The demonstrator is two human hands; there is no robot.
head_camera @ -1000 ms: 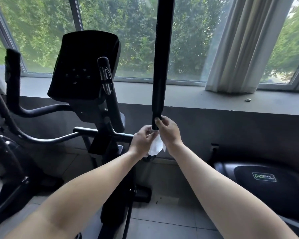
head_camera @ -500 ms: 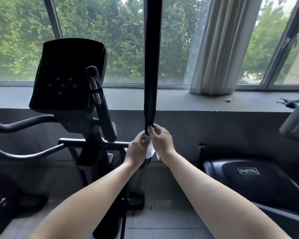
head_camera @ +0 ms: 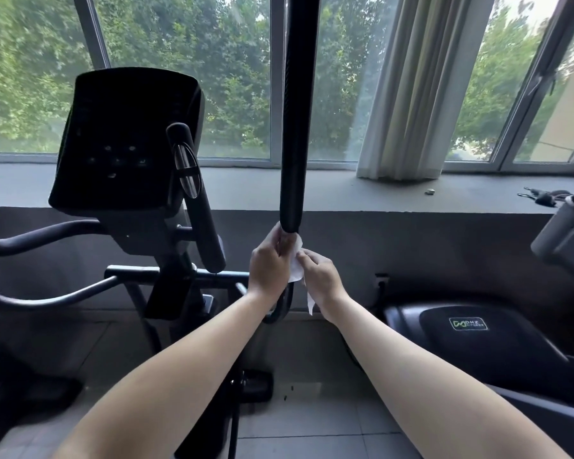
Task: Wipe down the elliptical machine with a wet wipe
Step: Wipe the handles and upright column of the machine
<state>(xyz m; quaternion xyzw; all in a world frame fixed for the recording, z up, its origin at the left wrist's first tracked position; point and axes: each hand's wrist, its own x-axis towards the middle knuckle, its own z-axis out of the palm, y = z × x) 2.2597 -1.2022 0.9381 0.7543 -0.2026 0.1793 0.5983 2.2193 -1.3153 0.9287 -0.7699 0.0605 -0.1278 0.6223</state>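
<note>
A wide window (head_camera: 193, 77) with green trees behind it fills the upper half of the view, above a long grey sill (head_camera: 345, 190). The black elliptical machine (head_camera: 166, 233) stands at left and centre on a grey tiled floor (head_camera: 312, 419); its dark console (head_camera: 123, 140) is tilted toward the person, and 1 short fixed grip (head_camera: 196, 200) with a metal plate angles down just right of it. A second dark machine (head_camera: 478, 339) with a green DHZ logo sits low at the right. A pale curtain (head_camera: 418, 87) hangs gathered at the right of centre, its hem resting on the sill. The elliptical's tall padded handlebar (head_camera: 295, 127) runs straight up out of frame in the middle. Both bare forearms reach forward to its lower end. The left hand (head_camera: 269, 263) has its fingers curled round the bar just below the padding, clamping the white wet wipe (head_camera: 295, 266) against it. The right hand (head_camera: 322, 276), just beside and slightly lower, pinches the wipe's near edge with curled fingers; a strip of wipe hangs beneath it. The wipe is wrapped on the bar between the 2 hands. A tiny pale object (head_camera: 429, 191) lies on the sill.
</note>
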